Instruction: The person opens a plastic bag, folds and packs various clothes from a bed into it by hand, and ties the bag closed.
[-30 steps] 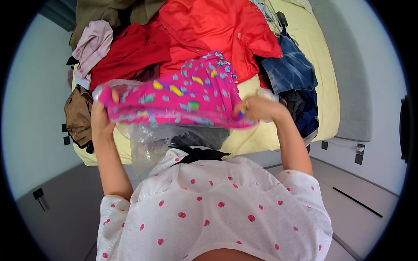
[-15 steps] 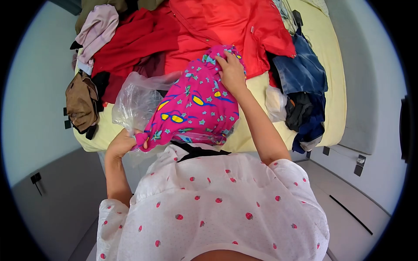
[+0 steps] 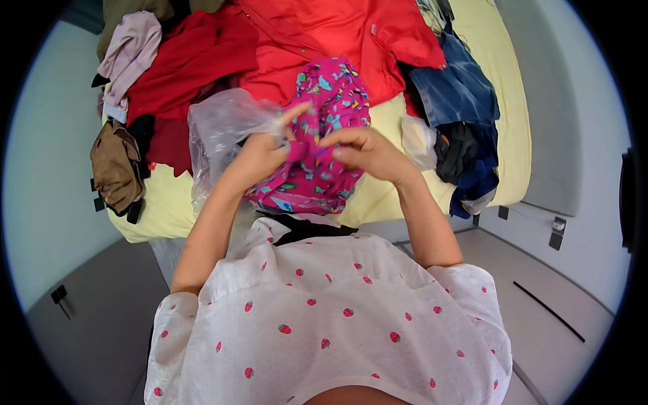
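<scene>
A bright pink cloth [image 3: 334, 101], printed with blue and yellow shapes, lies bunched at the front of the bed; its exact kind does not show. My left hand [image 3: 262, 156] has a fold of it between thumb and curled fingers, with the index finger stretched upward. Over the cloth's right side hovers my right hand [image 3: 371, 154], its finger and thumb apart and pointing left; the fingertips are slightly blurred. A clear plastic bag [image 3: 219, 128] lies crumpled against my left hand, partly under the cloth.
A red jacket [image 3: 324, 30] and a dark red garment [image 3: 189, 64] spread across the bed [image 3: 378, 202] behind. Jeans [image 3: 455, 88], dark cloth [image 3: 459, 152] and a white bundle [image 3: 420, 140] lie at right. Brown [image 3: 118, 169] and pale pink garments [image 3: 131, 57] are at left.
My left hand has moved up and right, bringing the cloth's lower left edge inward. My right hand has come down from the cloth's top. The cloth is now more bunched.
</scene>
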The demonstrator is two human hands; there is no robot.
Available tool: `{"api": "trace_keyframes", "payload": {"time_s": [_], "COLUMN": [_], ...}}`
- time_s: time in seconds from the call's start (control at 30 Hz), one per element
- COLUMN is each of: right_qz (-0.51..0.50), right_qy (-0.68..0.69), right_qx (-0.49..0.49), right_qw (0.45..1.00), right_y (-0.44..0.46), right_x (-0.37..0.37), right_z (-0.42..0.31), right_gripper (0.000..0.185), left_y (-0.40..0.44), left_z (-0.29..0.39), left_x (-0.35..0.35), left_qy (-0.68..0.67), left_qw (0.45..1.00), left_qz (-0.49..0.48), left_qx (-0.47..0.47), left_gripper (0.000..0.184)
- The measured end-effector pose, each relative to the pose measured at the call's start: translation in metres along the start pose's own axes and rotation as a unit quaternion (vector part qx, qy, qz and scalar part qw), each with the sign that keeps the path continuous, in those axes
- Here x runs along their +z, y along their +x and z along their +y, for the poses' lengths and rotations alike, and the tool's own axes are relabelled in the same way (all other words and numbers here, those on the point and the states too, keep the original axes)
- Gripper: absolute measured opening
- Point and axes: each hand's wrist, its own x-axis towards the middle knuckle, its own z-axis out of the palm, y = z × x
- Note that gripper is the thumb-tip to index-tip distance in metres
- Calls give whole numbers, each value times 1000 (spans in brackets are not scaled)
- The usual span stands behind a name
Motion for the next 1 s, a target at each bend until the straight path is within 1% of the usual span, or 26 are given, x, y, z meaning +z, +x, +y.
{"api": "trace_keyframes", "payload": {"time_s": [0.03, 0.07, 0.1, 0.13, 0.17, 0.2, 0.23, 0.27, 0.33, 0.37, 0.43, 0.5, 0.57, 0.7, 0.8, 0.9, 0.97, 1.0], "right_qz": [-25, -4, 43, 90, 136, 158, 177, 195, 227, 229, 235, 235, 241, 257, 276, 307, 327, 308], "right_qy": [-8, 34, 16, -2, -19, 9, 25, 40, 61, 104, 186, 172, 152, 168, 155, 143, 142, 102], "right_qx": [32, -8, -29, -51, -73, -119, -112, -105, -105, -112, -126, -133, -122, -117, -109, -113, -109, -104], "right_qw": [999, 999, 999, 995, 988, 980, 977, 974, 966, 961, 946, 947, 951, 944, 942, 934, 928, 940], "right_y": [-7, -11, -16, -23, -30, -36, -42, -46, -46, -44, -43, -43, -43, -40, -43, -47, -47, -47], "right_x": [3, 7, 5, -1, -9, -20, -24, -27, -30, -32, -39, -46, -48, -47, -58, -63, -62, -59], "right_z": [-2, -5, -5, -4, -2, 10, 15, 19, 27, 26, 22, 21, 20, 19, 33, 37, 36, 32], "right_gripper": [21, 20, 18, 17, 16, 11, 10, 10, 11, 12, 14, 17, 17, 18, 19, 19, 21, 27], "left_y": [8, 15, 21, 24, 22, 15, 8, 1, -4, -7, -10, -11, -13, -13, -13, -17, -17, -17], "left_z": [1, 2, 1, -17, -32, -32, -29, -25, -47, -56, -54, -49, -42, -38, -39, -25, -24, -23], "left_x": [6, 11, 13, 14, 10, 7, 6, 7, 12, 13, 7, 2, 1, 2, 1, 2, 4, 5], "left_qy": [54, 108, 163, 199, 169, 138, 106, 85, 123, 143, 74, 0, -29, -55, -43, -108, -130, -141], "left_qw": [998, 992, 981, 979, 983, 986, 987, 988, 983, 977, 984, 982, 982, 978, 979, 970, 969, 968], "left_qz": [-21, -42, -61, 41, 64, 87, 111, 101, 139, 157, 162, 163, 159, 170, 181, 187, 187, 188], "left_qx": [-29, -58, -85, 31, 8, -16, -43, -76, -3, 34, -32, -95, -99, -104, -79, -108, -95, -88], "left_gripper": [33, 27, 21, 18, 18, 19, 20, 24, 25, 25, 22, 20, 20, 24, 22, 17, 14, 13]}}
